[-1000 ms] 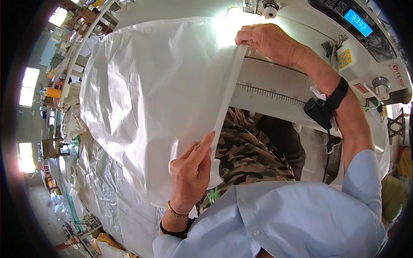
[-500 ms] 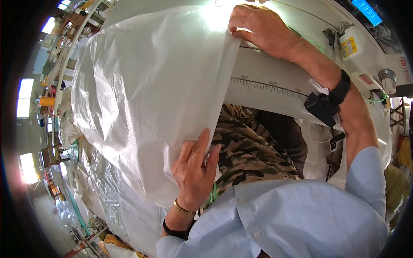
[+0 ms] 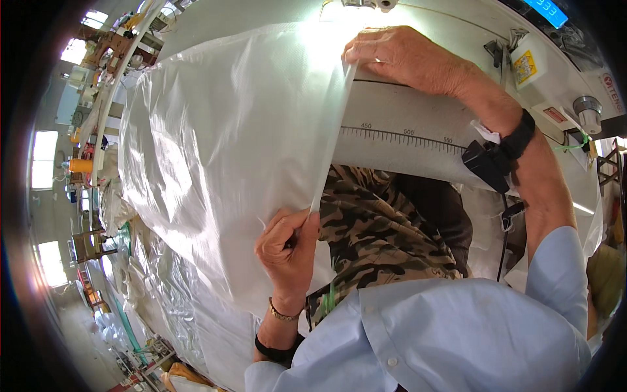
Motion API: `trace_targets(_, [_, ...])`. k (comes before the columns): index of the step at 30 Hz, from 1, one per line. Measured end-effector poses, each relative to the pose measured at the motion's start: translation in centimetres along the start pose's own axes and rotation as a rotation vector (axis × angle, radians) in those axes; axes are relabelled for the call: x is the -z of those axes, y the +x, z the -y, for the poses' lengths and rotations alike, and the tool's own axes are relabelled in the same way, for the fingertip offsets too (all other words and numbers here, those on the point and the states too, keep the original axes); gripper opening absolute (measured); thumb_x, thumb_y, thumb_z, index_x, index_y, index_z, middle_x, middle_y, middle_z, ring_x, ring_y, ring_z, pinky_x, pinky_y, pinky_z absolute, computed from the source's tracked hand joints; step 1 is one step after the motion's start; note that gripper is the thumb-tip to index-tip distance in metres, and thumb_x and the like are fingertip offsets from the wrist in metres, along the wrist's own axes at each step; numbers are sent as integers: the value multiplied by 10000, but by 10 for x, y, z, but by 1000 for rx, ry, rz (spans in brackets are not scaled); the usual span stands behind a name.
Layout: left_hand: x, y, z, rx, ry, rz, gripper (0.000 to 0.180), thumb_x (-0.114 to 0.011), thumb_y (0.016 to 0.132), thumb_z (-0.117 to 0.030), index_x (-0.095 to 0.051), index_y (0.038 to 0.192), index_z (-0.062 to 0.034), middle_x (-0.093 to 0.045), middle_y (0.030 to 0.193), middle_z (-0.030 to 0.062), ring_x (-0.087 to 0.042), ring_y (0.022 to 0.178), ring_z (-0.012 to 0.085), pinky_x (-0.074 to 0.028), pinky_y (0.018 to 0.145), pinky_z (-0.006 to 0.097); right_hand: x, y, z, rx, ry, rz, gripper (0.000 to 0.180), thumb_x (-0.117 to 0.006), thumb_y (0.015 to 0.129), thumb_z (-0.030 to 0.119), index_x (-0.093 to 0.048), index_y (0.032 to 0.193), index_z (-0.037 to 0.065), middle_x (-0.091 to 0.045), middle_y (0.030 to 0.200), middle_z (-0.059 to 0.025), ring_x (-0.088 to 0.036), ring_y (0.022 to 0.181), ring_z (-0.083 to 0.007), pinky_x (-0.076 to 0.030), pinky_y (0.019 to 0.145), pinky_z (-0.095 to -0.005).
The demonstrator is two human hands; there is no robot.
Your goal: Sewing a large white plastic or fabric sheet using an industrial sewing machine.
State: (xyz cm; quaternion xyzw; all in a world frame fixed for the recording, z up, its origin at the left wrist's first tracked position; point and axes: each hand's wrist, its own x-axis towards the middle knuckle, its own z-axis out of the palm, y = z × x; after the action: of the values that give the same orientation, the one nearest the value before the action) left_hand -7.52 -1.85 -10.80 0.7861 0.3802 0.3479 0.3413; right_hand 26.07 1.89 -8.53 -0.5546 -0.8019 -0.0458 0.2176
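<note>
A large, shiny white woven plastic sheet [image 3: 222,144] spreads over the table and hangs down toward my lap. At the lower end of its straight right edge, my left hand [image 3: 285,245] pinches the sheet between thumb and fingers. Farther away, beneath a bright lamp, my right hand [image 3: 392,59] grips the same edge near the far corner, its fingertips partly washed out by glare. Between the two hands the edge runs fairly straight.
A printed ruler scale [image 3: 405,140] runs along the table's near edge, right of the sheet. The lit sewing machine part [image 3: 366,5] is above my right hand. A white machine housing [image 3: 539,65] with a dial [image 3: 588,112] stands at the right. More crumpled plastic [image 3: 163,294] lies at lower left.
My left hand has gone from lying spread on the sheet to pinching its edge. My right hand has come slightly nearer and left, with the edge still in it.
</note>
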Motion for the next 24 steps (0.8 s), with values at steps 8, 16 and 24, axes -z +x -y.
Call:
trace_targets(8, [6, 1, -10, -52, 25, -8, 55, -720, 833, -4, -714, 887, 0, -560, 687, 20, -434, 550, 116, -348, 504, 252, -9, 4, 2, 49, 37, -44, 107, -512, 950, 125, -525, 892, 35, -558, 864, -63, -570, 877, -256, -471, 787, -395])
trace_targets(16, [9, -1, -13, -223, 325, 14, 301, -638, 850, 57, -668, 1148, 25, -612, 823, 118, -590, 646, 203, -452, 559, 292, -6, 12, 4, 34, -33, -29, 113, -472, 964, 140, -466, 888, 57, -519, 826, -67, -548, 859, -261, -452, 779, -397])
trace_targets(24, [6, 6, -13, -223, 451, 266, 354, -636, 856, 5, -615, 1209, -4, -594, 851, 127, -593, 668, 282, -471, 596, 345, -8, 15, 6, -26, -115, 57, 145, -485, 966, 176, -465, 898, 50, -550, 864, -69, -575, 883, -265, -463, 786, -407])
